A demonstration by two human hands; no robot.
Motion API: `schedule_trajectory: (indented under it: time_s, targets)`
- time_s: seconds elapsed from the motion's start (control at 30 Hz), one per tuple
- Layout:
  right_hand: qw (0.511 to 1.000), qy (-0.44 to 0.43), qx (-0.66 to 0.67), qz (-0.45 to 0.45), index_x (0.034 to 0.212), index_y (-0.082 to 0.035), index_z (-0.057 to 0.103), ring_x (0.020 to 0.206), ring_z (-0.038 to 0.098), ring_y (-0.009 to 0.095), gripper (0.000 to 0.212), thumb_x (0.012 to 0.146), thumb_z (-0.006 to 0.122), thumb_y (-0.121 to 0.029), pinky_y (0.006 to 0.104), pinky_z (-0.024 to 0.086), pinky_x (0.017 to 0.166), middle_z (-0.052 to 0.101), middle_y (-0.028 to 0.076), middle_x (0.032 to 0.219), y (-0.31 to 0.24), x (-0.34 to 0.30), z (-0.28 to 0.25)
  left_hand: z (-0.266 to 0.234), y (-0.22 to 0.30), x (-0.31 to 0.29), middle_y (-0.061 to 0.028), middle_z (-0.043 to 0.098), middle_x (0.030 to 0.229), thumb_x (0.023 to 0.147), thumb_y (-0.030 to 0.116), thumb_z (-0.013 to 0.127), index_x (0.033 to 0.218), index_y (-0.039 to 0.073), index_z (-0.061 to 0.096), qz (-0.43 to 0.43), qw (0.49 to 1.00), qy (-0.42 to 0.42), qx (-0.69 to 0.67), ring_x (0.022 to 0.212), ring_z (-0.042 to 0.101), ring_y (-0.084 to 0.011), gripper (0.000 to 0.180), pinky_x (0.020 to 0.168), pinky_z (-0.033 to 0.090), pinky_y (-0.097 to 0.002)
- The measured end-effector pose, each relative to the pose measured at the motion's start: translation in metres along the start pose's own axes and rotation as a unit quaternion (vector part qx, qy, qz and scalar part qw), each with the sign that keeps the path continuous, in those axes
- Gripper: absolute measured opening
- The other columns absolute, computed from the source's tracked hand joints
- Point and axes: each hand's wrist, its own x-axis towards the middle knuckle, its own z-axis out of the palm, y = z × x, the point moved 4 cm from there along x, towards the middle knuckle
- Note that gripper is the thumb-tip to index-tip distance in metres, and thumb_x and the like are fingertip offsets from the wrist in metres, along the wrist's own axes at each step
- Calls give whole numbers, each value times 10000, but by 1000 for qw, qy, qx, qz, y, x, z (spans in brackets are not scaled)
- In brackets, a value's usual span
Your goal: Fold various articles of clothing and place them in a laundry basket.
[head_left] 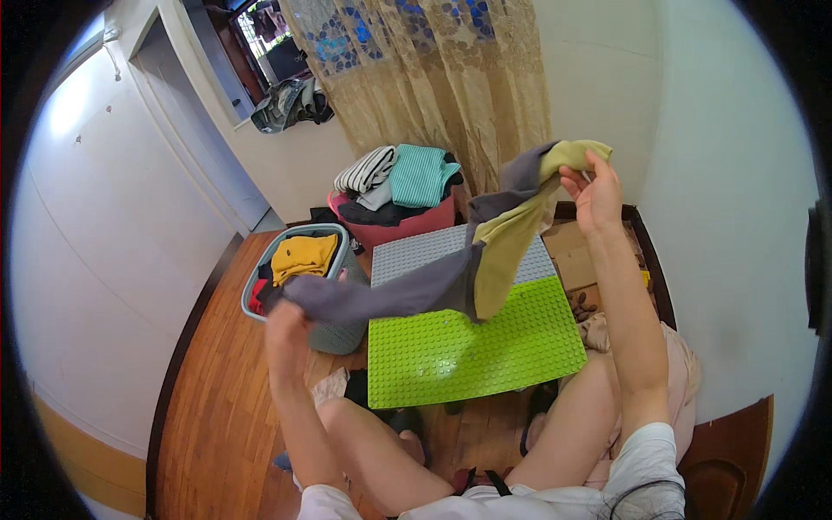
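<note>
Stretched between my hands is a grey and yellow-green garment (416,284), bunched lengthwise so its exact cut cannot be made out. My left hand (288,328) is closed on its grey end at the left, lower than the other; some of its fingers are hidden behind the cloth. Higher up at the right, my right hand (594,192) pinches the yellow-green end. The middle of the cloth sags above a low table with a studded green top (451,360) and a studded grey section (416,253) at its far side.
A grey-blue basket (342,325) with a yellow garment (303,258) stands left of the table. Behind it sits a pink tub (407,232) heaped with clothes. Cardboard (572,256) lies right of the table. A beige curtain (433,95) hangs behind; a white wall (737,217) bounds the right.
</note>
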Motion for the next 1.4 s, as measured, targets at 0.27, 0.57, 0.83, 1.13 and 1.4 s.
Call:
schedule_trajectory:
  time_s: [0.27,0.57,0.83,1.13,1.4]
  targets:
    - [965,-225,-56,124,941,-24,544,627,569,136,175,823,430,-86,272,491,580,609,77,795,37,-51,53,75,6,-9,-156,632,929,802,141,612,991,-9,608,77,894,-187,399,863,600,-300,241,755,460,-345]
    - [919,-356,-93,140,931,7,573,641,577,146,204,799,430,-53,273,483,581,614,89,808,14,-106,110,146,38,52,-144,561,1081,770,134,668,1188,-9,457,140,913,-203,325,1062,517,-237,489,917,392,-337]
    - [944,-319,14,90,977,12,531,669,605,144,167,865,431,-61,257,551,613,606,92,830,-34,-86,139,145,-17,62,-85,576,1073,768,81,670,1213,-17,438,49,926,-315,201,1030,523,-161,511,897,405,-301]
    - [975,-211,-35,-59,988,49,532,760,626,181,162,881,469,-54,259,554,688,604,121,894,-42,-33,139,83,27,125,-5,538,767,845,180,612,916,0,521,122,959,-73,246,719,473,-81,214,635,403,-242]
    - [952,-204,5,-227,998,42,533,826,627,194,157,903,462,-60,288,541,768,606,122,943,-62,-72,143,89,81,116,-24,536,762,862,189,597,906,9,495,223,934,-36,277,733,471,-91,212,652,401,-249]
